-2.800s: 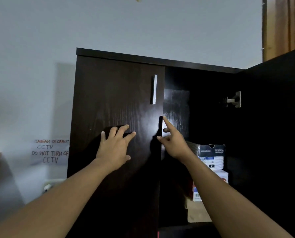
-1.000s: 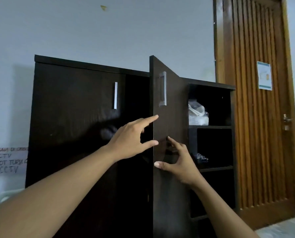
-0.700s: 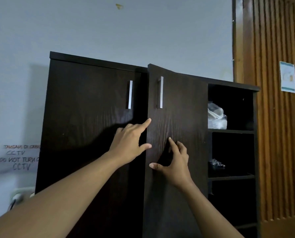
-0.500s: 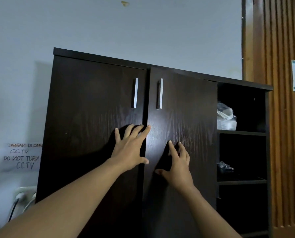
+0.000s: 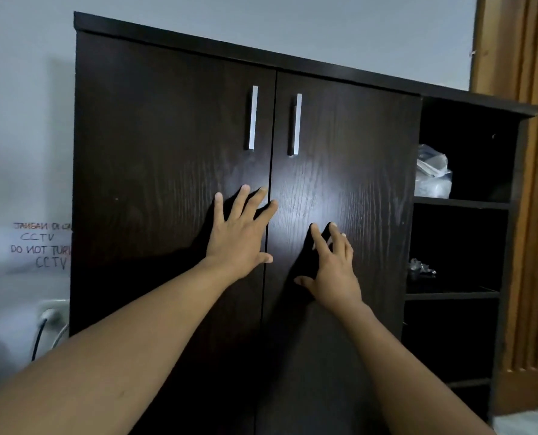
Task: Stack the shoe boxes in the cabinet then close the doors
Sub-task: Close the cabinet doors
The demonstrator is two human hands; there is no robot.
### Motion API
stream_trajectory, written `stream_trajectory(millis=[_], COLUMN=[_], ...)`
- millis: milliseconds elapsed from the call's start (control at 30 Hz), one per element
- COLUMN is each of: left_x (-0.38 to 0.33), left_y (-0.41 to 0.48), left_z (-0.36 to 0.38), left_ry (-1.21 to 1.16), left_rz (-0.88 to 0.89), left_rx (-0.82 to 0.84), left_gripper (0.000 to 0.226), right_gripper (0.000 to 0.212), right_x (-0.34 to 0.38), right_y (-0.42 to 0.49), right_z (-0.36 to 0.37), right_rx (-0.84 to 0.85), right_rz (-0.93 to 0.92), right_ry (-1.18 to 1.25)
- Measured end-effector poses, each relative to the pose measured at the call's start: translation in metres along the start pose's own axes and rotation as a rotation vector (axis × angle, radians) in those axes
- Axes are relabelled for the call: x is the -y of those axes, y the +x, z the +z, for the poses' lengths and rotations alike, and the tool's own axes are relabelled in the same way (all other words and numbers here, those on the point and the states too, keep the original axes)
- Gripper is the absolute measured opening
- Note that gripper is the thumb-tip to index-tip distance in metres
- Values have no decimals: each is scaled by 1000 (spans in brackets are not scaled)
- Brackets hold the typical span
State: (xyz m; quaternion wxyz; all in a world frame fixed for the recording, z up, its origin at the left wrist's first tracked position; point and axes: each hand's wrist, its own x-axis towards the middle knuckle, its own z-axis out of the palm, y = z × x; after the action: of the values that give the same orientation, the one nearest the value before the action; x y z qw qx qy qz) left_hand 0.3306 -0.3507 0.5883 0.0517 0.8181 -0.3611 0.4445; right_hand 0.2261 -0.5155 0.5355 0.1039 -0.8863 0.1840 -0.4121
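A dark wooden cabinet [image 5: 167,36] fills the view. Its left door [image 5: 154,171] and right door [image 5: 365,158] both lie flush and closed, silver handles side by side near the centre seam. My left hand [image 5: 239,233] rests flat on the left door just beside the seam, fingers spread, index finger reaching over the seam. My right hand [image 5: 333,268] touches the right door a little lower with its fingertips, fingers apart. Neither hand holds anything. The shoe boxes are hidden behind the doors.
Open shelves [image 5: 459,202] adjoin the cabinet on the right, with a clear plastic bag [image 5: 434,174] on the top one and small items [image 5: 421,268] below. A wooden room door [image 5: 537,215] stands at far right. A handwritten CCTV note [image 5: 42,246] and wall socket [image 5: 49,312] are at left.
The right door swung from wide open to fully closed under my right hand. My left hand stayed on the left door near the seam. The shoe boxes went out of sight.
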Motion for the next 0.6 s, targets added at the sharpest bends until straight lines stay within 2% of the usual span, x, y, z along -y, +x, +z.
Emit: stream_trajectory(millis=[133, 233, 300, 467, 600], left_x=[5, 2, -4, -24, -45], left_y=[-3, -26, -55, -152, -240], left_z=[-21, -39, -43, -27, 8], left_ry=[-93, -271, -415, -493, -594], left_rz=[40, 24, -18, -39, -106], left_rx=[160, 333, 400, 515, 695], left_gripper=[115, 112, 110, 108, 109], right_gripper=[104, 100, 101, 101, 100], right_x=[1, -3, -5, -15, -41], right_y=[-3, -27, -57, -151, -235], right_z=[-27, -37, -34, -15, 12], right_rx=[162, 261, 301, 435, 587], right_rz=[4, -9, 3, 83, 165], right_ry=[-1, 53, 82, 111, 123])
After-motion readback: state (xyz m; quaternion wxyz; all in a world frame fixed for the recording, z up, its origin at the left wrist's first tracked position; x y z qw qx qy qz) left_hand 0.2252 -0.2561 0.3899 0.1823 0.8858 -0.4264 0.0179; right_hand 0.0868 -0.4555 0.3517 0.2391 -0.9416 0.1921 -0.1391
